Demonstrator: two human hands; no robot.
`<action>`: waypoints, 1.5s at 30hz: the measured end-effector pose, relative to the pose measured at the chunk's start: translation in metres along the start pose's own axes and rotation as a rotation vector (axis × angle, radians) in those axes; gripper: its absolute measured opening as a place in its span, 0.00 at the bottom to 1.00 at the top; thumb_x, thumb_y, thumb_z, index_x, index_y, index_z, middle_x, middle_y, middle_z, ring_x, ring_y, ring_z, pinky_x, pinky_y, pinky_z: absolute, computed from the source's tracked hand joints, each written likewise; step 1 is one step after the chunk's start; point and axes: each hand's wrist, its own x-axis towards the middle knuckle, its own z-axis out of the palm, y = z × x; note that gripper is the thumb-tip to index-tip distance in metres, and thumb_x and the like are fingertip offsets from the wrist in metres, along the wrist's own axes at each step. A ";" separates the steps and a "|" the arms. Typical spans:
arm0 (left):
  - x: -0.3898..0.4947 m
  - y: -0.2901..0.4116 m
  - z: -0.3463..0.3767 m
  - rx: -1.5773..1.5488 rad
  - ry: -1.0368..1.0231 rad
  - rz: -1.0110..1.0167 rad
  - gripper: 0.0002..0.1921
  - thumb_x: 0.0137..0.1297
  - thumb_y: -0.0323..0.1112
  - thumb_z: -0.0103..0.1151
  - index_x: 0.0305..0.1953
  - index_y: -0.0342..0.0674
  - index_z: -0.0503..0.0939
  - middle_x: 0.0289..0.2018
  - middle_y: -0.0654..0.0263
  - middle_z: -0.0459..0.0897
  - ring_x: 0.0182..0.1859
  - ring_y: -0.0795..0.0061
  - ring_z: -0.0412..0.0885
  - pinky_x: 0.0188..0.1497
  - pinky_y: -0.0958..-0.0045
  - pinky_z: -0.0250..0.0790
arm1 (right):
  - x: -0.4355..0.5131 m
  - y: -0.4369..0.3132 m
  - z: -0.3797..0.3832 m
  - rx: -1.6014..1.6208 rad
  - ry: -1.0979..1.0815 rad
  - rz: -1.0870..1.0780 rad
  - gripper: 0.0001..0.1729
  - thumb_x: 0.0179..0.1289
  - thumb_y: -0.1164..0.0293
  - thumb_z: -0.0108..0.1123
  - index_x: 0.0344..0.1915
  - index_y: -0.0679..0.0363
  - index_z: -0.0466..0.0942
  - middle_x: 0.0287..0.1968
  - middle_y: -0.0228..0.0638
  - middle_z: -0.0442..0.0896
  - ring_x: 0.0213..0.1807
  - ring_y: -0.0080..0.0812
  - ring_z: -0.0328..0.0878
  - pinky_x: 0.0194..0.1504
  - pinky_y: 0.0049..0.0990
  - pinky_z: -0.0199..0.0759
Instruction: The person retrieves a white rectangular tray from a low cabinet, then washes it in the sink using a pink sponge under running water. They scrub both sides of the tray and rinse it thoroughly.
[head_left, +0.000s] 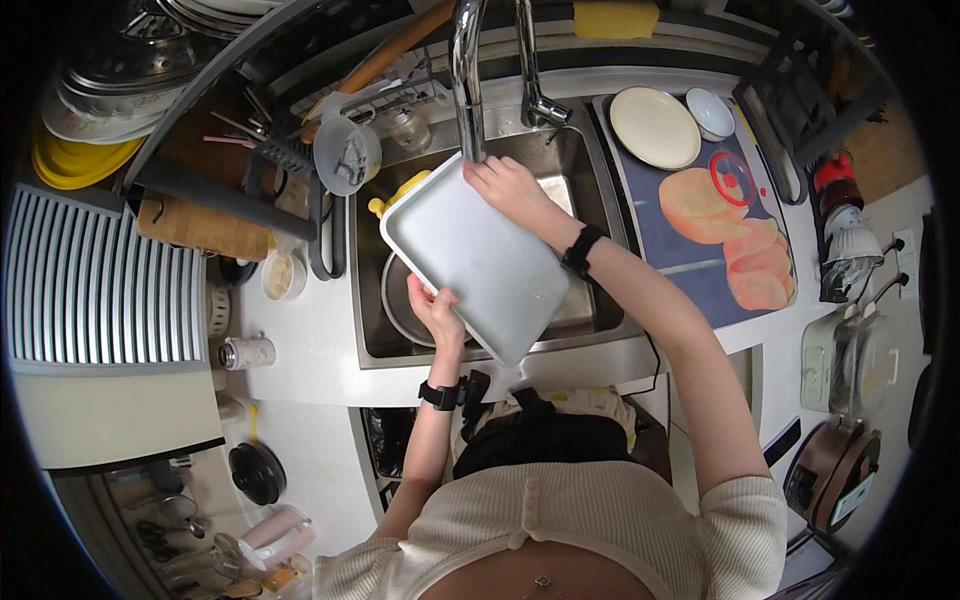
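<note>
A white rectangular tray (487, 262) is tilted over the stainless steel sink (611, 300). My left hand (439, 311) grips the tray's lower left edge, thumb on the inner side. At the tray's upper end lies my right hand (510, 187), its fingers right under the spout of the chrome faucet (469, 90); whether it grips or only rubs the tray I cannot tell. Water drops show near the tray's right end. Below the tray, a round metal pan (397, 300) sits in the sink, partly hidden. Something yellow (401, 191) shows behind the tray's upper left edge.
Right of the sink, a cream plate (655, 127), a small white bowl (709, 115) and a red-rimmed round lid (732, 178) rest on a patterned mat (667, 262). A translucent plastic container (346, 154) stands left of the faucet. A small bowl (284, 276) and a bottle (247, 352) occupy the left counter.
</note>
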 end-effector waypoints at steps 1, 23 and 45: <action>-0.001 -0.001 0.003 -0.001 0.000 0.011 0.17 0.39 0.22 0.44 0.38 0.35 0.67 0.22 0.74 0.67 0.24 0.85 0.63 0.26 0.83 0.56 | 0.004 0.000 0.007 -0.020 -0.008 -0.033 0.18 0.49 0.73 0.53 0.43 0.62 0.72 0.38 0.31 0.75 0.37 0.27 0.72 0.38 0.23 0.66; -0.005 0.007 0.005 -0.018 0.016 -0.007 0.18 0.39 0.23 0.45 0.38 0.35 0.66 0.26 0.71 0.69 0.26 0.83 0.65 0.28 0.83 0.58 | 0.012 -0.068 0.005 0.544 -0.036 0.203 0.14 0.47 0.79 0.56 0.37 0.64 0.70 0.36 0.39 0.75 0.39 0.36 0.76 0.36 0.29 0.74; 0.000 0.010 0.000 0.040 0.022 0.056 0.17 0.39 0.22 0.44 0.37 0.34 0.66 0.21 0.73 0.67 0.23 0.84 0.62 0.25 0.83 0.54 | -0.010 -0.020 0.005 0.068 -0.026 0.215 0.17 0.51 0.76 0.52 0.44 0.64 0.73 0.40 0.36 0.75 0.36 0.33 0.72 0.40 0.27 0.69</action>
